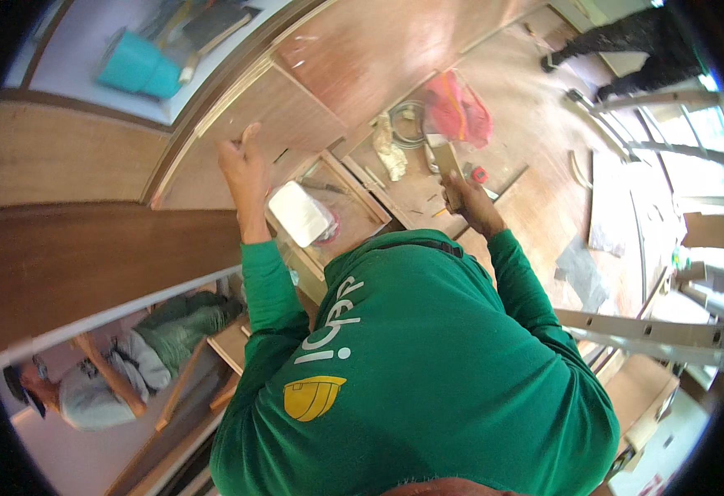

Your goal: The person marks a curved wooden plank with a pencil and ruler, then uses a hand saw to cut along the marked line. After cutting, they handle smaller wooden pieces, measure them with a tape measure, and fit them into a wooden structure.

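My left hand is raised in front of a wooden panel, near its pale edge strip. Its fingers look curled with one digit pointing up; whether anything small is in them is hidden. In my right hand is a flat tan tool with a pale end, gripped at its near part; its exact kind is unclear. Between my arms, a white rectangular tub sits over a shallow wooden frame. A dark, narrow tool lies beside the tub.
A turquoise bucket stands on a white surface, upper left. The floor holds a pink bag, coiled cable, crumpled cloth and red tape measure. Ladders stand right. One person is lower left, another's legs upper right.
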A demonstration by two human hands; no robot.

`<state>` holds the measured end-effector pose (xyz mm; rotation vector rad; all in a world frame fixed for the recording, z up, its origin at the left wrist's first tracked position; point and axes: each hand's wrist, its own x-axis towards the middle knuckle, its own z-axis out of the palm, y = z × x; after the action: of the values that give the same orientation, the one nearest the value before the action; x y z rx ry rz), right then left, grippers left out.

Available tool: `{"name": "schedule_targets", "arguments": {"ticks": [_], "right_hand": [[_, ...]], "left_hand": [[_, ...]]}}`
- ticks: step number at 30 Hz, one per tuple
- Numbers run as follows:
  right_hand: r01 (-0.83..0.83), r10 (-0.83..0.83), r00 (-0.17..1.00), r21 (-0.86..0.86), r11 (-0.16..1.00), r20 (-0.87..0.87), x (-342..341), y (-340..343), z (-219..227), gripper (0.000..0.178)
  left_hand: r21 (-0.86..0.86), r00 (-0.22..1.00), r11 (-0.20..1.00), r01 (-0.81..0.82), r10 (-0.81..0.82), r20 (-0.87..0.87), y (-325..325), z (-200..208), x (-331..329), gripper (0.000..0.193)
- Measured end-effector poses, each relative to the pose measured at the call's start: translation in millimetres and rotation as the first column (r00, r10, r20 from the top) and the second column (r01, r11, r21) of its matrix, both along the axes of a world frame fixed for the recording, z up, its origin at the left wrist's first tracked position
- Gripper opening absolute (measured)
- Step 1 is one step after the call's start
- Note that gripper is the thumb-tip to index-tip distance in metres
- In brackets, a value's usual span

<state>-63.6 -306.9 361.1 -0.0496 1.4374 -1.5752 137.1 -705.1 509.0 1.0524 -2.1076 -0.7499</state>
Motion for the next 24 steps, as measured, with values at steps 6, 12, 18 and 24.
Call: {"name": "schedule_targets", "arguments": {"ticks": [6,12,18,24], "right_hand": [[-0.014,-0.025,0.994,0.352,0.936,0.106,50,103,-233,0.057],[-0.219,0.157,0.976,0.708,0.672,0.153,99,251,-321,0.058],[-0.268,0.370,0.929,0.722,0.638,0.018,85,247,-263,0.053],[0.065,-0.136,0.989,0.639,0.766,0.063,58,196,-235,0.039]], "left_hand": [[-0.049,0.958,0.993,0.108,-0.118,-0.262,-13,23,8,0.038],[-0.044,0.961,0.988,0.147,-0.153,-0.229,-30,19,-14,0.041],[0.021,0.958,0.978,0.208,-0.199,-0.204,-63,16,-33,0.046],[0.017,0.949,0.967,0.256,-0.248,-0.196,-66,24,-51,0.049]]}}
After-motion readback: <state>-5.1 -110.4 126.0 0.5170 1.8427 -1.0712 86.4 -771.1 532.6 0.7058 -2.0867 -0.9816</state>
